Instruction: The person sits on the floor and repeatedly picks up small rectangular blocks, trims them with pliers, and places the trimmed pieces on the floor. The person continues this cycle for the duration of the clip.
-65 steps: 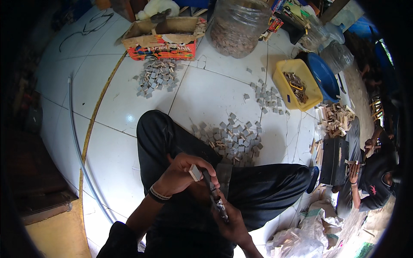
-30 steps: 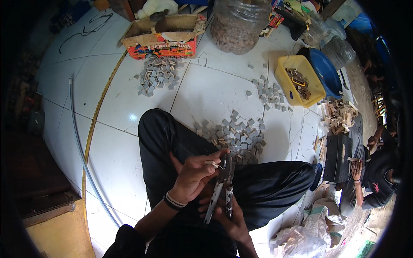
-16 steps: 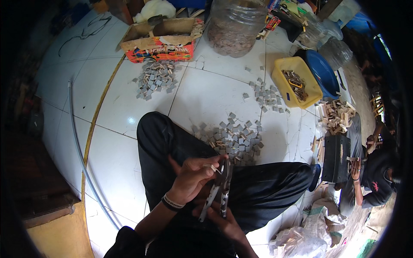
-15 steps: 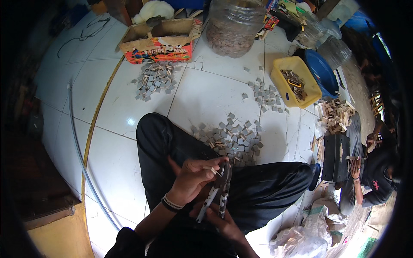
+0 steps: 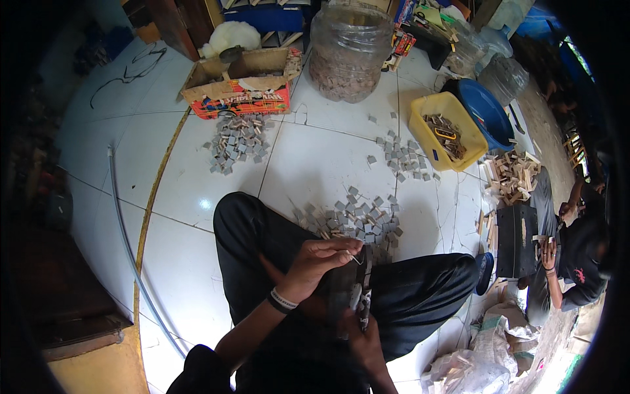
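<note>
My left hand [image 5: 318, 266], with a wristband, is closed in a pinch at the top of a dark plier-like tool. A thin pale bent piece [image 5: 355, 257] sticks out at its fingertips; what it belongs to is mostly hidden. My right hand [image 5: 365, 338] grips the lower part of the plier-like tool [image 5: 365, 299], whose two handles are mottled black and white and lie close together. Beyond the tool, between my crossed legs, lies a pile of small grey-topped wooden blocks [image 5: 367, 220].
More grey-topped blocks [image 5: 239, 141] lie before an open cardboard box [image 5: 236, 102]. A clear plastic container [image 5: 348, 59], yellow basin [image 5: 476, 141] and blue basin [image 5: 502, 125] stand farther off. At right, another person [image 5: 581, 262] sits by wood pieces [image 5: 515, 174] and a black box [image 5: 515, 240].
The tool's handles have come together in my right hand. Both hands have shifted slightly right. The whole view has tilted up a little.
</note>
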Motion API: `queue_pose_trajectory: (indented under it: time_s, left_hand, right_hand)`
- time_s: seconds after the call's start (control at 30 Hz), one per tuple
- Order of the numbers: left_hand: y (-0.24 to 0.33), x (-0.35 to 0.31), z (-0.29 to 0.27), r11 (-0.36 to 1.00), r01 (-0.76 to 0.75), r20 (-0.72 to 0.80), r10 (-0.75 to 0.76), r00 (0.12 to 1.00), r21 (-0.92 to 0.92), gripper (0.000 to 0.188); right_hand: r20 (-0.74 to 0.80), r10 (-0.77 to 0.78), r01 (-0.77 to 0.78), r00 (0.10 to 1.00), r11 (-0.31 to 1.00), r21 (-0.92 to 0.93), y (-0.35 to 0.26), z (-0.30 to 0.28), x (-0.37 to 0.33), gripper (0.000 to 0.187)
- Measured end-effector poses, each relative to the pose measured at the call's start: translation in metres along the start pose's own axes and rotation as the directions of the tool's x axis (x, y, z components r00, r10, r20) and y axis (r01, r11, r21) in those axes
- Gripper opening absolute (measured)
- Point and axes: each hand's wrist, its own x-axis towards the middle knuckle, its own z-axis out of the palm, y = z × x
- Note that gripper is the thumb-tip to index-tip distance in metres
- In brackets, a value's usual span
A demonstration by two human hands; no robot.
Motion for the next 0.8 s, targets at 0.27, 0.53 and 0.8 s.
queue_pose_trajectory:
  time_s: [0.27, 0.53, 0.8]
  left_hand:
    - [-0.017, 0.013, -0.003, 0.982, -0.005, -0.156, 0.036, 0.987, 0.190, 0.021]
    - [-0.039, 0.114, -0.018, 0.626, -0.071, 0.006, 0.105, 0.994, 0.777, 0.038]
    - [-0.041, 0.169, -0.051, -0.031, 0.123, -0.094, 0.478, 0.874, 0.992, 0.036]
  right_hand:
    - [0.007, -0.058, 0.058, 0.998, 0.998, -0.019, -0.004, -0.028, 0.026, 0.028]
    - [-0.105, -0.101, 0.128, 0.989, 0.946, 0.299, -0.002, -0.036, 0.030, 0.050]
    - [-0.034, -0.084, 0.090, 0.996, 0.928, 0.361, 0.006, -0.049, 0.032, 0.051]
